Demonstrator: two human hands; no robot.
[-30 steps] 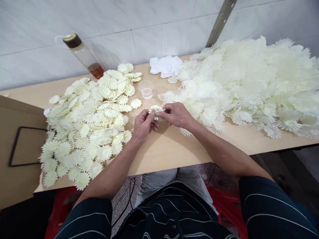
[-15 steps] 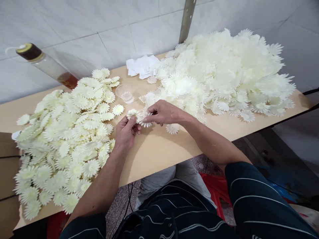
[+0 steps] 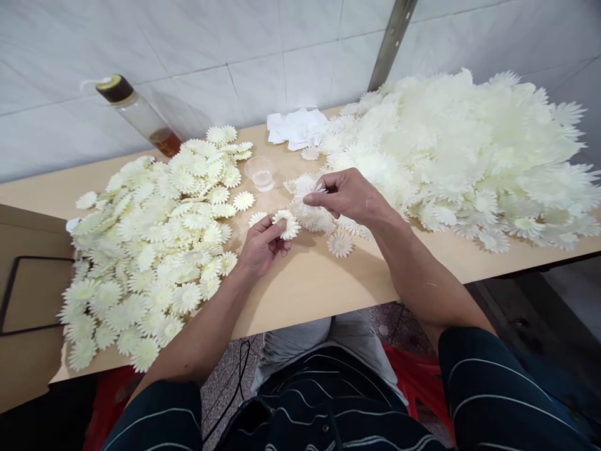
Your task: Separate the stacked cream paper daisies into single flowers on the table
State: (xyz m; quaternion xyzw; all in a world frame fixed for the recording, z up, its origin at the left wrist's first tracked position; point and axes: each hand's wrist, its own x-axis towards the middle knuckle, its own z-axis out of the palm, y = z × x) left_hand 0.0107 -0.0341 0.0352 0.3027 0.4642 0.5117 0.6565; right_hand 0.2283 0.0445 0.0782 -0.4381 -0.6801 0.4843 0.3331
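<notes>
My left hand (image 3: 263, 245) is closed, thumb and fingers pinching a cream artificial flower (image 3: 288, 225) whose face and centre show. To its right and slightly farther back, my right hand (image 3: 347, 195) pinches at a thin white petal layer (image 3: 307, 186) above a small heap of loose white petal layers (image 3: 312, 216). How many layers its fingertips hold I cannot tell. One separate white petal layer (image 3: 340, 244) lies on the table below my right hand. A single cream flower (image 3: 243, 200) rests just beyond my left hand.
Cream flowers (image 3: 178, 225) are piled on the left of the table (image 3: 300, 294). A large mound of white petal layers (image 3: 451, 144) fills the right. Behind stand a clear plastic cup (image 3: 260, 174), white paper (image 3: 297, 128) and a bottle with brown liquid (image 3: 146, 119). A cardboard box (image 3: 32, 300) is at left.
My hands have parted: the right has drawn back from the flower to the white petal layers, while the left still holds the flower, now turned face up. The whole view has shifted sideways.
</notes>
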